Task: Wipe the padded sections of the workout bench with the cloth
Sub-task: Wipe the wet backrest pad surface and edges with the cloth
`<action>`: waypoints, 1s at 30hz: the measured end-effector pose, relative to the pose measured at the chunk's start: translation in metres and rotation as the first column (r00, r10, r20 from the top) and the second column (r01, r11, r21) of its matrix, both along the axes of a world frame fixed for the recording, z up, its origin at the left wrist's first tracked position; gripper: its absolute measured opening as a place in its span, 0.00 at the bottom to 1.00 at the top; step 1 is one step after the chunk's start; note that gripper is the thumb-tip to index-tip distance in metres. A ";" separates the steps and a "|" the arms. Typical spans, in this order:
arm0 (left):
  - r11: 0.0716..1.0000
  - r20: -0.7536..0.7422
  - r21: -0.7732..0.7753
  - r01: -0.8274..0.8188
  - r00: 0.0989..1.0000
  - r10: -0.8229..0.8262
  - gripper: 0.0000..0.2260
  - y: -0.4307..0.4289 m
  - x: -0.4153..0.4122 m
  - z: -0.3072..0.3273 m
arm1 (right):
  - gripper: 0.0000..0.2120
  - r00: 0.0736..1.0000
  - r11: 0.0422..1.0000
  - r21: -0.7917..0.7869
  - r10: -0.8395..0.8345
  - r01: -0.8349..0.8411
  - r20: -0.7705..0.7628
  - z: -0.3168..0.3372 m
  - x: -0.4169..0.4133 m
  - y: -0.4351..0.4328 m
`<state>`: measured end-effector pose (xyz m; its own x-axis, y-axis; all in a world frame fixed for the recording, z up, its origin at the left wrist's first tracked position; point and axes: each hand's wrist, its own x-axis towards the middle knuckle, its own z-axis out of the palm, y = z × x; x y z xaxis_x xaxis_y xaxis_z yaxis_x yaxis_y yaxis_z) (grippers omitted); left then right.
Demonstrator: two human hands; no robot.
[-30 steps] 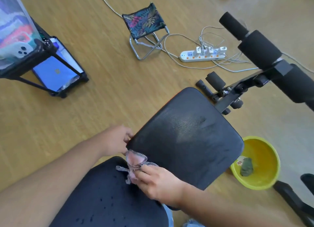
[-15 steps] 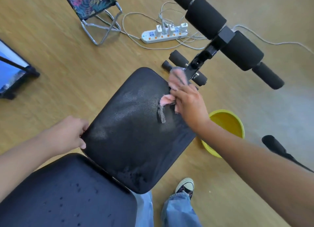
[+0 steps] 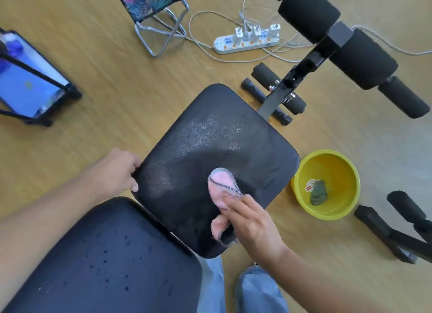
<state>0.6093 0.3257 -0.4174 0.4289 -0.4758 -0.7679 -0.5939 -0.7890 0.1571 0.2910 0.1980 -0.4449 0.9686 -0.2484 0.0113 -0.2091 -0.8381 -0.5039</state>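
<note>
The bench's black padded seat (image 3: 224, 146) fills the middle of the view, with damp streaks on its far half. A second black pad (image 3: 112, 261) with water drops lies nearer me at the lower left. My right hand (image 3: 252, 226) presses a pink cloth (image 3: 221, 186) with a grey stitched edge flat on the seat's right half. My left hand (image 3: 117, 172) grips the seat's left edge. Black foam rollers (image 3: 311, 15) on the bench frame rise at the upper right.
A yellow basin (image 3: 327, 184) with a dark rag in it sits on the wood floor right of the seat. A white power strip (image 3: 245, 41) with cables, a small folding stool (image 3: 154, 6) and a tablet on a stand (image 3: 30, 85) lie beyond. My jeans-clad legs (image 3: 254, 289) are below.
My right hand has dragged the cloth from the seat's far right corner back toward me across the pad. The left hand keeps its hold on the seat's edge.
</note>
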 end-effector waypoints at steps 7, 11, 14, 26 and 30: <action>0.998 -0.035 -0.059 -0.019 0.999 0.017 0.13 0.015 -0.003 0.002 | 0.27 0.830 0.883 0.057 0.459 -0.466 -0.317 0.000 0.025 0.065; 0.991 -0.060 -0.114 -0.066 0.996 0.059 0.11 0.024 0.004 -0.002 | 0.05 0.522 0.629 0.160 0.740 -0.761 -0.425 0.011 0.098 0.063; 0.943 -0.157 -0.159 -0.293 0.950 0.269 0.18 0.032 0.018 0.000 | 0.11 0.476 0.490 -0.115 0.721 -0.864 -0.504 0.006 0.175 0.076; 0.869 -0.285 -0.175 -0.463 0.869 0.405 0.12 0.009 0.007 0.018 | 0.13 0.782 0.938 -0.190 0.117 -0.289 -0.613 0.039 0.290 -0.098; 0.931 -0.085 -0.189 -0.313 0.950 0.302 0.05 0.000 0.001 0.008 | 0.03 0.775 0.975 -0.218 -0.161 0.031 -0.611 0.040 0.275 -0.175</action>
